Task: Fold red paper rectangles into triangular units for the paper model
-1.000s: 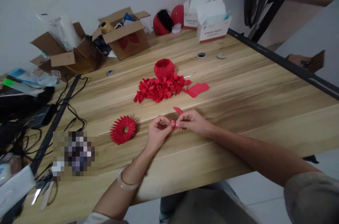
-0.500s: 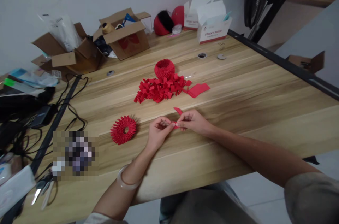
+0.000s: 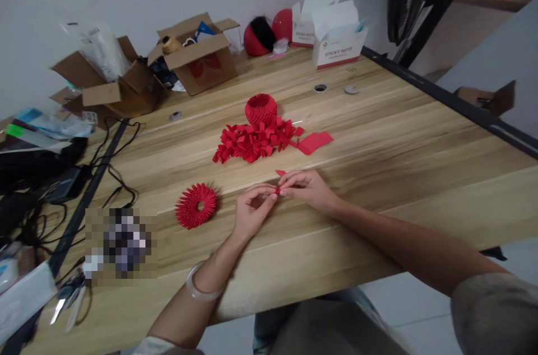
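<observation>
My left hand [image 3: 255, 205] and my right hand [image 3: 309, 189] meet over the wooden table, fingertips pinched together. Between them is a small piece of red paper [image 3: 278, 191], mostly covered by the fingers. Just beyond my right fingers lies a pointed red paper piece [image 3: 280, 173], partly hidden. To the left of my left hand rests a round, spiky red paper ring [image 3: 195, 206] with a hole in its middle. Farther back spreads a heap of folded red paper pieces [image 3: 252, 142], with flat red paper sheets [image 3: 315, 142] at its right. Behind the heap stands a red paper bowl [image 3: 261, 108].
Open cardboard boxes [image 3: 210, 66] and white sticky note boxes [image 3: 340, 52] line the back of the table [image 3: 403, 176]. Black cables [image 3: 115, 176] and keys [image 3: 67, 293] lie at the left. A blurred-out object [image 3: 126, 243] sits near the ring.
Both hands' fingers have shifted slightly around the small red paper, which now shows less between them. My right fingers cover more of the pointed piece behind. Everything else stays put.
</observation>
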`<state>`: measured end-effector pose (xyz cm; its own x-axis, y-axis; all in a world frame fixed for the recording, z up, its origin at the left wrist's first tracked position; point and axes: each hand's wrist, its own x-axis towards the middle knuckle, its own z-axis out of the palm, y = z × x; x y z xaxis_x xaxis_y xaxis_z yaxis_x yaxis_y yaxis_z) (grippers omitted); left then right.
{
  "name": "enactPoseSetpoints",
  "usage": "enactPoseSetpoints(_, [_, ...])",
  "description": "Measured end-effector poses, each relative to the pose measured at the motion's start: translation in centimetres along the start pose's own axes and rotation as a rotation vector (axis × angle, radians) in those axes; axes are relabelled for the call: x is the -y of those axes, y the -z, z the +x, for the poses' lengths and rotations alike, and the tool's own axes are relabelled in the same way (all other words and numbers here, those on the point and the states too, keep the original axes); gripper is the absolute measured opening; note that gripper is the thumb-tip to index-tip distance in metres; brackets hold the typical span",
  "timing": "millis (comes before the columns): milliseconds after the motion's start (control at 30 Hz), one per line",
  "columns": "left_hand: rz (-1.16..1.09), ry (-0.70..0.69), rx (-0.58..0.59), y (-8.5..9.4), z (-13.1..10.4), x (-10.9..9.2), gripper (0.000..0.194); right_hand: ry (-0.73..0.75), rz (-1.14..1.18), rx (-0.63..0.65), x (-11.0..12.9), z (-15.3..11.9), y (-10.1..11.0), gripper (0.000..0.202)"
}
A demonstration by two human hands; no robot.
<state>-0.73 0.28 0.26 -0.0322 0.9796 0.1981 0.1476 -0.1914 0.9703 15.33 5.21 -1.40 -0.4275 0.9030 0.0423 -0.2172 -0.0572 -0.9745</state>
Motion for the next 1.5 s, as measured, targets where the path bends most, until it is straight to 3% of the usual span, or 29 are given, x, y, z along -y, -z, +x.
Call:
enactPoseSetpoints(167, [0.043, -0.026, -0.033, -0.02, 0.03, 0.42, 0.005, 0.035, -0.033, -0.005, -0.08, 0.06, 0.11, 0.015])
enactPoseSetpoints(467, [0.128, -0.024, -0.144, -0.23, -0.04, 0.61, 0.005, -0.112, 0.0, -0.028, -0.21, 0.01, 0.14, 0.022])
enactPoseSetpoints(633, [0.044, 0.071, -0.058, -0.34, -0.1, 0.45, 0.005, -0.113, 0.018, -0.016, -0.15, 0.0, 0.09, 0.024])
enactPoseSetpoints(800, [-0.009, 0.148, -0.048, -0.36, -0.18, 0.25, 0.009, -0.104, 0.029, -0.014, -0.27, -0.02, 0.05, 0.024])
enactPoseSetpoints(1500, [-0.041, 0.069, -0.084, -0.27, -0.14, 0.74, 0.01, -0.172, 0.149, 0.103, -0.11, -0.07, 0.05, 0.019])
